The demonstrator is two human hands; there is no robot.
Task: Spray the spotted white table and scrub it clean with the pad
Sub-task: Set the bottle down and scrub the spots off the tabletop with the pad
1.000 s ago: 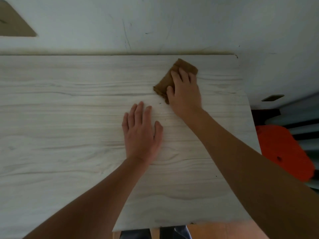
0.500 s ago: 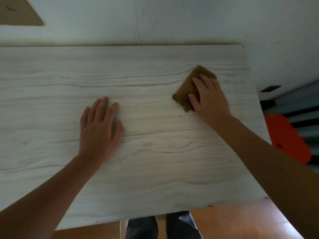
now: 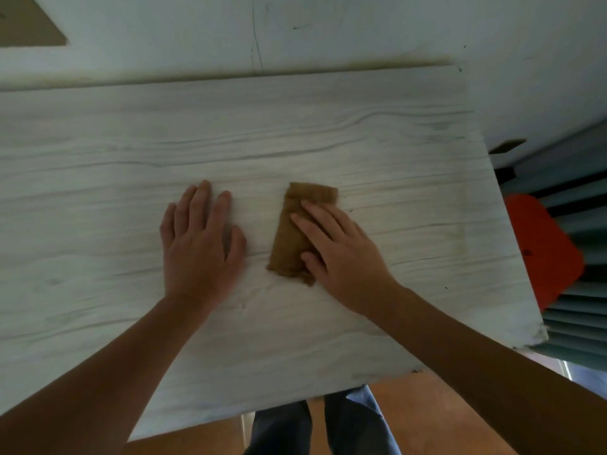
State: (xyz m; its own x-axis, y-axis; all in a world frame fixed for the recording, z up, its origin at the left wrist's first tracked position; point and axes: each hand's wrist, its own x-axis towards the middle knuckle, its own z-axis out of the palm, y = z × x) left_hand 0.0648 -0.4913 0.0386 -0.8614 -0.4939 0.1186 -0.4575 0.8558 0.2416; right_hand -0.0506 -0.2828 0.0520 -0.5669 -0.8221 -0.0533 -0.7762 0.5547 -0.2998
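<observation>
The white wood-grain table (image 3: 377, 133) fills most of the view, with a few small dark specks near its right side. A brown rectangular scrub pad (image 3: 294, 234) lies flat near the table's middle. My right hand (image 3: 345, 257) presses down on the pad's right half with the fingers spread over it. My left hand (image 3: 200, 247) rests flat on the bare tabletop just left of the pad, palm down, fingers slightly apart, holding nothing. No spray bottle is in view.
A white wall (image 3: 328, 27) runs along the table's far edge. Right of the table stand an orange object (image 3: 542, 251) and grey slatted panels (image 3: 581, 323). Below the near edge are my legs (image 3: 315, 425) and a wooden floor (image 3: 427, 418).
My right hand has slid the pad from the far right part of the table toward the middle and nearer me. My left hand now rests close beside the pad.
</observation>
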